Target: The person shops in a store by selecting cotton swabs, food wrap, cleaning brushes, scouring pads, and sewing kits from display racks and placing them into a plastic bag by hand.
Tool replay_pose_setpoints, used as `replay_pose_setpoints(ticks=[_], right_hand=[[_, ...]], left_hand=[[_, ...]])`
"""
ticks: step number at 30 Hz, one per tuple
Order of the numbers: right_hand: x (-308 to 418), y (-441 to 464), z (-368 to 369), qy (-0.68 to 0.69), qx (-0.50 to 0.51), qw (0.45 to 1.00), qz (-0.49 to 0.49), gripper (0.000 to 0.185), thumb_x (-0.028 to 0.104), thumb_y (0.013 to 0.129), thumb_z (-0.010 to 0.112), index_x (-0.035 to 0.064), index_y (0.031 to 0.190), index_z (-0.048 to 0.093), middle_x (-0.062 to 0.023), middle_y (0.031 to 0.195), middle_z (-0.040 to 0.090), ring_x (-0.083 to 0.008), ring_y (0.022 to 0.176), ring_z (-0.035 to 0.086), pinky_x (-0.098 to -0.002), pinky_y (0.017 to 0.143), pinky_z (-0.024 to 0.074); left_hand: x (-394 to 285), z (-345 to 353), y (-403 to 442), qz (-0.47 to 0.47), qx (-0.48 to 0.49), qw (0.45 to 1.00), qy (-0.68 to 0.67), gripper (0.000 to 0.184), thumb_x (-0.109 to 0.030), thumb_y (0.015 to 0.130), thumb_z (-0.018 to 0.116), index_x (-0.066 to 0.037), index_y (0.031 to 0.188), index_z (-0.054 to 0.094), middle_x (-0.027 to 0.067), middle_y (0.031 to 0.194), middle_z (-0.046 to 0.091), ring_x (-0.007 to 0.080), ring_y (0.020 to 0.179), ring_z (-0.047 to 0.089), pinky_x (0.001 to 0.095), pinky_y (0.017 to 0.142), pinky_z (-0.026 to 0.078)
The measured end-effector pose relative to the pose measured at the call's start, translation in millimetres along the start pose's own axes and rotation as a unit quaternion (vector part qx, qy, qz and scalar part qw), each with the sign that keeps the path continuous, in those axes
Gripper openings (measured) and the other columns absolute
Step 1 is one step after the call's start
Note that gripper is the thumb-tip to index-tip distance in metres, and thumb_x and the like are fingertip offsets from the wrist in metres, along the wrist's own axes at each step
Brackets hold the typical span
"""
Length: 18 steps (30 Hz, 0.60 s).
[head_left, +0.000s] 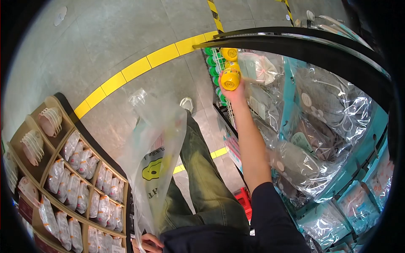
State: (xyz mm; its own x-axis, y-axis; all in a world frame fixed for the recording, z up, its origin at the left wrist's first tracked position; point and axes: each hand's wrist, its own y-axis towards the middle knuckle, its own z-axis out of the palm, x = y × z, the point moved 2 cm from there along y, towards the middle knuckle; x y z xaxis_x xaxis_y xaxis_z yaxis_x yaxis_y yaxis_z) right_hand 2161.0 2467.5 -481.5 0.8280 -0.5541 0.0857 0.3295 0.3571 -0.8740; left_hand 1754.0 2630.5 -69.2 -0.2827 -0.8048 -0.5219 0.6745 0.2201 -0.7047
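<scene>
My right hand (237, 92) reaches forward with its fingers wrapped round a yellow bottle (230, 80), seen mostly from its round end. Just beyond it, more yellow bottles (229, 53) stand in a white wire rack, beside a row of green-topped bottles (212, 61). At the bottom edge, my left hand (150, 243) is closed on a translucent plastic bag (164, 135). Dark lettering and a yellow-green figure are printed on the bag, which hangs in front of my legs. Part of the left hand is cut off by the frame.
To the left is a tan compartment shelf (86, 180) with several small wrapped packets. Plastic-wrapped grey goods (327, 99) fill a teal display on the right, below a dark curved rail (303, 44). Yellow tape (137, 69) crosses the grey floor. A red object (243, 202) sits near my leg.
</scene>
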Motion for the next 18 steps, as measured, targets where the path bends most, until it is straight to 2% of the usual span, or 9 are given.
replay_pose_setpoints(ticks=[1,4,8,10,14,16,18], right_hand=[[4,4,-1,-0.014,-0.012,1.000,-0.013,0.044,0.040,0.083,0.043,0.0025,0.105,0.051,-0.0167,0.095,0.058,-0.0309,0.089,0.055,-0.0406,0.076,0.0483],[13,14,-10,-0.028,-0.053,0.997,-0.054,0.042,0.041,0.083,0.045,0.0042,0.102,0.052,-0.0165,0.093,0.058,-0.0312,0.088,0.056,-0.0415,0.076,0.0483],[17,12,-10,0.027,-0.029,0.999,-0.022,0.040,0.041,0.084,0.044,0.0067,0.101,0.052,-0.0155,0.093,0.058,-0.0312,0.086,0.057,-0.0431,0.076,0.0480],[18,4,-5,-0.073,-0.078,0.992,-0.065,0.037,0.042,0.084,0.044,0.0085,0.099,0.053,-0.0139,0.091,0.058,-0.0314,0.083,0.056,-0.0444,0.075,0.0477],[22,16,-22,-0.111,-0.079,0.988,-0.071,0.038,0.044,0.086,0.042,0.0092,0.099,0.053,-0.0130,0.089,0.058,-0.0321,0.083,0.056,-0.0455,0.074,0.0472],[23,19,-26,-0.154,-0.021,0.986,-0.053,0.041,0.045,0.087,0.039,0.0092,0.102,0.051,-0.0125,0.090,0.058,-0.0329,0.084,0.056,-0.0467,0.073,0.0470],[21,14,-25,-0.187,-0.039,0.979,-0.063,0.037,0.041,0.088,0.039,0.0093,0.103,0.052,-0.0107,0.091,0.058,-0.0305,0.081,0.057,-0.0449,0.071,0.0481]], left_hand=[[0,-1,0,-0.009,-0.015,1.000,0.011,0.019,-0.011,0.071,0.072,-0.002,0.064,0.057,0.0143,0.082,0.054,0.0159,0.059,0.052,0.0227,0.047,0.044],[-3,-5,0,-0.032,-0.016,0.999,0.034,0.018,-0.011,0.072,0.071,-0.003,0.066,0.057,0.0150,0.084,0.055,0.0167,0.060,0.053,0.0247,0.048,0.045],[-7,-3,6,-0.031,-0.039,0.999,0.008,0.018,-0.014,0.071,0.072,-0.004,0.066,0.058,0.0147,0.084,0.055,0.0167,0.059,0.053,0.0257,0.048,0.045],[-6,-5,7,-0.001,-0.031,0.999,0.028,0.020,-0.018,0.070,0.073,-0.005,0.066,0.059,0.0136,0.083,0.056,0.0173,0.059,0.053,0.0265,0.048,0.046],[-4,-13,6,-0.004,-0.034,0.997,0.062,0.022,-0.022,0.068,0.075,-0.006,0.068,0.060,0.0125,0.080,0.056,0.0185,0.061,0.053,0.0268,0.049,0.045],[7,-26,-1,0.043,-0.009,0.999,0.018,0.011,-0.004,0.066,0.075,0.000,0.071,0.065,0.0151,0.078,0.058,0.0194,0.065,0.059,0.0270,0.062,0.051],[11,-29,-7,0.041,-0.015,0.998,0.037,0.011,-0.004,0.066,0.075,0.000,0.070,0.065,0.0148,0.078,0.058,0.0193,0.064,0.059,0.0268,0.061,0.051]])
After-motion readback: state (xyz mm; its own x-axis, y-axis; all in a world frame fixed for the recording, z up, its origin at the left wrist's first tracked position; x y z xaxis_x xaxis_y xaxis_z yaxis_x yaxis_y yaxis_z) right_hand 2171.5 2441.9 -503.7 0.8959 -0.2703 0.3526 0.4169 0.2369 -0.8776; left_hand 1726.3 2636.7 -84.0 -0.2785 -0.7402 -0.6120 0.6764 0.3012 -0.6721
